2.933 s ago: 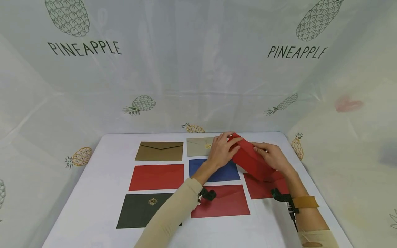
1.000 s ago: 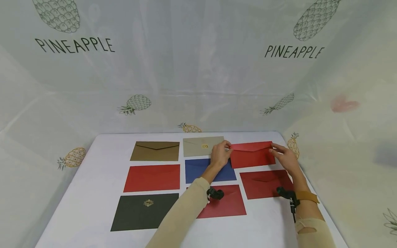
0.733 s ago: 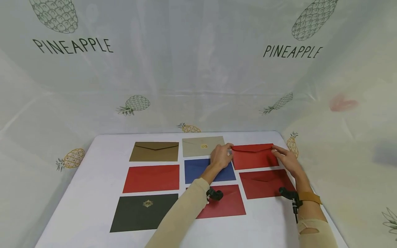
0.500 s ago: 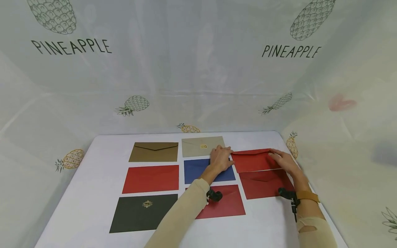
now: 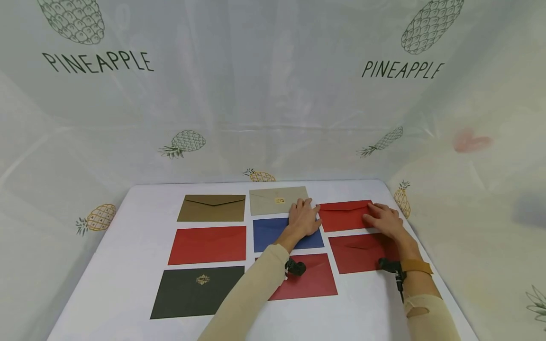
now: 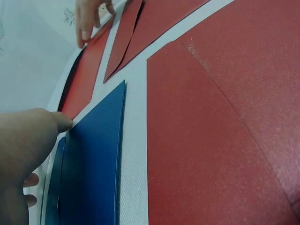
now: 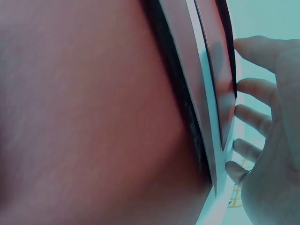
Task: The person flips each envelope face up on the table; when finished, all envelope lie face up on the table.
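Note:
At the back right of the table lies a bright red envelope (image 5: 344, 219), its flap along the far side. My left hand (image 5: 304, 219), fingers spread and relaxed, rests over the blue envelope (image 5: 265, 235). Its thumb reaches the left edge of the red envelope, also seen in the left wrist view. My right hand (image 5: 386, 220) touches that envelope's right end with loosely bent fingers. In the right wrist view the fingertips of the right hand (image 7: 262, 108) line up along the envelope's edge (image 7: 224, 70). Part of the blue envelope is hidden under the left hand.
A beige envelope (image 5: 266, 201) with a gold sticker and a brown one (image 5: 215, 212) lie at the back. Further envelopes are red (image 5: 209, 245), dark green (image 5: 183, 293), rose red (image 5: 317, 277) and dark red (image 5: 354, 253). Printed curtains surround the white table (image 5: 115, 265).
The red envelope has come down from being held tilted to lying flat in the back right spot. It slid toward me, then slightly back. Both hands have loosened their hold on it.

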